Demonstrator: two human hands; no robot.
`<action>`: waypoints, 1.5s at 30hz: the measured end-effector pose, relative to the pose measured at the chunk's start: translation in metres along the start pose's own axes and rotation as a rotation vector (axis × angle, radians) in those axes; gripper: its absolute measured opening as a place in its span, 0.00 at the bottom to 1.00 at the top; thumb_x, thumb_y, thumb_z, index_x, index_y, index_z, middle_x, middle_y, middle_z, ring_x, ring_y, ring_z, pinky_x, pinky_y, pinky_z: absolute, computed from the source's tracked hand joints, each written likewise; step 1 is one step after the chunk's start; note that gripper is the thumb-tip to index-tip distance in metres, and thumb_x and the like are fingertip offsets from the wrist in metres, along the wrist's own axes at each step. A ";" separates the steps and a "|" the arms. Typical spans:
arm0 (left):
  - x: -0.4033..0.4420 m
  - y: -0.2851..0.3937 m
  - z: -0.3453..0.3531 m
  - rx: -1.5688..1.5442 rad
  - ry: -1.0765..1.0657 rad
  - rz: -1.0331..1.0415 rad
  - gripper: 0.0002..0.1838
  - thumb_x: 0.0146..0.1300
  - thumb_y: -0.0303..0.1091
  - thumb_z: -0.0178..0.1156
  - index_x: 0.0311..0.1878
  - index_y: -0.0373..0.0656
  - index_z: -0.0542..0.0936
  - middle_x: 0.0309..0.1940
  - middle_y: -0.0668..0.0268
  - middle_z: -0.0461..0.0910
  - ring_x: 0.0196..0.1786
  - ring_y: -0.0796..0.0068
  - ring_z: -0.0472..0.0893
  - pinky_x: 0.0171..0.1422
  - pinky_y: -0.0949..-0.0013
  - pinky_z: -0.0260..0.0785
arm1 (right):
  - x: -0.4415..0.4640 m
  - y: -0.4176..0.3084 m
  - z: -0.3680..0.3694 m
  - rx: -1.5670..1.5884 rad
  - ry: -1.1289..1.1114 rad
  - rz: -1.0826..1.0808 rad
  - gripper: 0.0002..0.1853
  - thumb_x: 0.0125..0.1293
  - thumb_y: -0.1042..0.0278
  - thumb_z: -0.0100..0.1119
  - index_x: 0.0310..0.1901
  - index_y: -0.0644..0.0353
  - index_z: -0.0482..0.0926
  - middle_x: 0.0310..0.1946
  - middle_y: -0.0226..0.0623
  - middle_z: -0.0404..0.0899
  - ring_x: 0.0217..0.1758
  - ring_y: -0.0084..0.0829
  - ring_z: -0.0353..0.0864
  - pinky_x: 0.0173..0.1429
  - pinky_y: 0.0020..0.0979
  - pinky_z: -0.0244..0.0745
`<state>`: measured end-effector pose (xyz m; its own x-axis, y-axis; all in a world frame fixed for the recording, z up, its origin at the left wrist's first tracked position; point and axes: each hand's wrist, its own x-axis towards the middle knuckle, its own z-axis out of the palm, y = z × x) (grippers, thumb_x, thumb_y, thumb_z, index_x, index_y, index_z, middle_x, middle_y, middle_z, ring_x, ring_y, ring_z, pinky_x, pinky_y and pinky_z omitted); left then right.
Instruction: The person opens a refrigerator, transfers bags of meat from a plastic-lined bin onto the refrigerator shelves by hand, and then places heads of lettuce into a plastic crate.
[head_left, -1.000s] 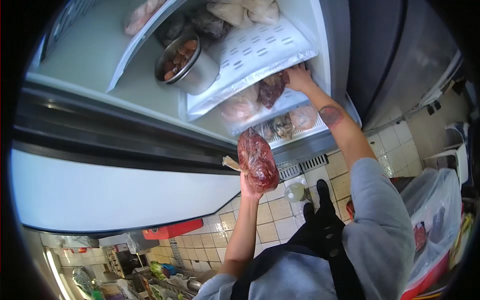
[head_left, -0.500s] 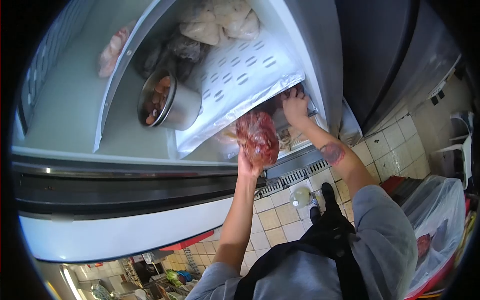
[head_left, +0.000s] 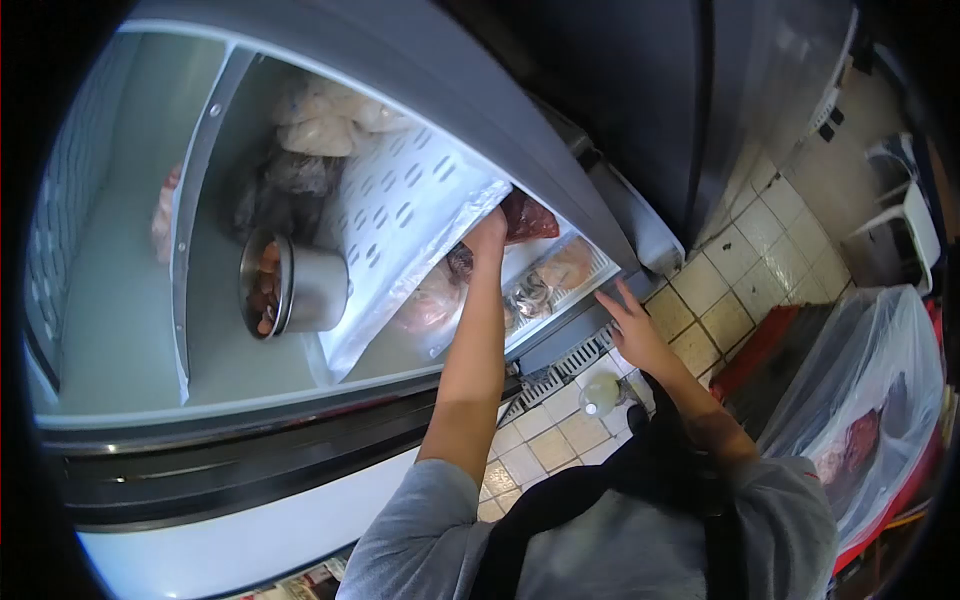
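Note:
My left hand (head_left: 487,233) reaches into the refrigerated case under the front edge of the white perforated shelf (head_left: 400,190). It is up against a bag of dark red meat (head_left: 530,218); its fingers are hidden, so a grip cannot be made out. Beside that forearm, a clear bag of pale pink meat (head_left: 432,300) lies lower in the case. My right hand (head_left: 635,325) is outside the case near its front edge, fingers spread, holding nothing. Other wrapped food (head_left: 562,265) lies on the rack between the two hands.
A steel pot (head_left: 315,290) with brownish-orange pieces leans inside the case. Pale bags (head_left: 320,120) lie at the back of the shelf. A plastic-lined red bin (head_left: 850,430) stands at right, with meat inside. A plastic jug (head_left: 600,395) is on the tiled floor.
My left hand has moved the bag of red meat from the case's front edge in under the shelf. My right hand has withdrawn from the case and opened. The view has shifted.

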<state>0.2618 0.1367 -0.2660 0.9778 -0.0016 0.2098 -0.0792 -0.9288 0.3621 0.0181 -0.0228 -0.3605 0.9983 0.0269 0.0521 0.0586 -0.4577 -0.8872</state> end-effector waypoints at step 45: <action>-0.456 -0.081 -0.038 0.077 -0.599 0.308 0.31 0.56 0.46 0.64 0.62 0.44 0.71 0.65 0.43 0.63 0.69 0.47 0.60 0.72 0.52 0.50 | -0.514 0.398 -0.378 -1.112 0.031 0.685 0.16 0.64 0.59 0.47 0.35 0.57 0.84 0.38 0.46 0.83 0.39 0.46 0.83 0.44 0.46 0.75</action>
<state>-0.1850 0.2265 -0.3561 0.8536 -0.4546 -0.2543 -0.3788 -0.8768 0.2961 -0.4713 -0.5547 -0.5671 0.8238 -0.5170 -0.2327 -0.5050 -0.8557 0.1131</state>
